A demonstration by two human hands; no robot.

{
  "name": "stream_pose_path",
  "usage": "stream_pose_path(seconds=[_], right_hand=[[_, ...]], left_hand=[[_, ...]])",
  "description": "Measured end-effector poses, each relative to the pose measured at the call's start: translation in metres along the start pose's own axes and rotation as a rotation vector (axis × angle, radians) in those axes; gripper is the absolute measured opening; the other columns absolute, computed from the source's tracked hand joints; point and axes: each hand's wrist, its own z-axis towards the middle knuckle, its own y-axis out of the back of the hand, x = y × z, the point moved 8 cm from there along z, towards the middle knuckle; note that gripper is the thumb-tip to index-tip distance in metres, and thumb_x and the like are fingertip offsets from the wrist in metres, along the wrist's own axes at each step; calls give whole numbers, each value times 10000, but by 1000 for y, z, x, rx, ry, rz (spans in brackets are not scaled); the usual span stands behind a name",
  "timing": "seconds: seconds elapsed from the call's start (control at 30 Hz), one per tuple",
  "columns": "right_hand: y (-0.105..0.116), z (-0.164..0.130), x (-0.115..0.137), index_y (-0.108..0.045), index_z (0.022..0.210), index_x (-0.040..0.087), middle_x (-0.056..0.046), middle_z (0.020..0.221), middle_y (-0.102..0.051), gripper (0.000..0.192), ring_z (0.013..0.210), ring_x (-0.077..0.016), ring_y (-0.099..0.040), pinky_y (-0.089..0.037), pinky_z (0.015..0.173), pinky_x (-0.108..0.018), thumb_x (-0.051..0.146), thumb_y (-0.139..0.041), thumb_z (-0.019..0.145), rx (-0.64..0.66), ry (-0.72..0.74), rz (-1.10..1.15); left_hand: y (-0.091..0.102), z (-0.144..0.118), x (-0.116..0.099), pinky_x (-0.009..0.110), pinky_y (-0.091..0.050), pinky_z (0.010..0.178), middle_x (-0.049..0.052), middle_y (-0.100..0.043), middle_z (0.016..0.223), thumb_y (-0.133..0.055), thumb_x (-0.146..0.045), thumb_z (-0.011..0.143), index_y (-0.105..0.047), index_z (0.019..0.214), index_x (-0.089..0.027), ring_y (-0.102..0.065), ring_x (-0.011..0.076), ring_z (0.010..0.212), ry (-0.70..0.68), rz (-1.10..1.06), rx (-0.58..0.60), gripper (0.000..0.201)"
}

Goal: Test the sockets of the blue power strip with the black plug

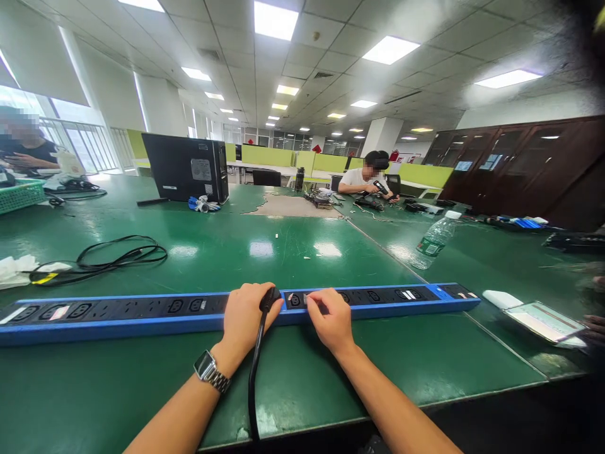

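Note:
A long blue and black power strip (142,310) lies across the green table (283,246) in front of me. My left hand (246,318), with a watch on its wrist, grips a black plug (268,299) seated at the strip's middle; its black cable (254,378) runs down toward me over the table's edge. My right hand (331,318) rests on the strip just right of the plug, its fingertips pressing on the strip's top near a socket.
A coiled black cable (118,255) lies at the left. A plastic water bottle (435,239) lies on its side at the right, beside a flat white device (543,320). A black computer case (186,167) stands at the back. Two other people sit at the far tables.

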Motion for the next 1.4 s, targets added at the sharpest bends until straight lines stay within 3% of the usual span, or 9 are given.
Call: stream_pose_path(seconds=[0.23,0.37,0.63,0.83,0.93,1.13,1.4], right_hand=[[-1,0,1,-614,708,202,-5,676,-650,179,661,-156,-548,-404,662,-299,199,-542,872,4,12,4],[-1,-1,2,-613,709,209,-9,674,-648,181,661,-163,-552,-415,659,-303,210,-537,873,7,7,3],[0,0,2,-621,709,208,-13,677,-655,188,654,-160,-562,-426,644,-301,214,-531,874,-2,9,16],[2,0,-2,-618,702,208,-7,657,-642,188,637,-156,-556,-423,634,-296,218,-535,870,-24,-13,37],[4,0,-2,-616,697,208,-5,652,-638,187,630,-153,-553,-423,632,-294,212,-537,866,-34,-19,47],[7,2,-1,-610,687,210,3,639,-634,192,615,-145,-549,-425,627,-288,198,-531,861,-43,-27,61],[3,1,-2,-618,698,210,-7,648,-635,193,619,-154,-553,-425,620,-292,221,-534,871,-25,-33,53]], left_hand=[[-4,-2,-15,388,-444,862,81,-695,1077,-539,-317,906,-543,1280,-196,-598,248,989,-55,-18,34,393],[-2,2,-22,400,-430,860,72,-702,1063,-527,-339,919,-594,1184,-218,-585,254,991,-28,22,30,299],[2,2,-4,363,-446,810,48,-709,951,-551,-319,889,-640,987,-225,-607,237,914,61,-24,20,163],[6,-2,8,345,-466,796,51,-689,943,-528,-363,892,-585,1092,-221,-632,225,869,159,-83,-112,251],[6,-2,10,330,-468,759,41,-682,887,-497,-376,907,-594,1019,-219,-636,216,833,201,-104,-106,215],[3,-1,7,330,-464,777,39,-694,892,-511,-385,911,-641,1008,-234,-637,212,843,170,-44,-61,222],[3,3,-14,380,-440,838,62,-719,963,-564,-345,890,-656,1038,-213,-606,243,934,-3,3,-76,218]])
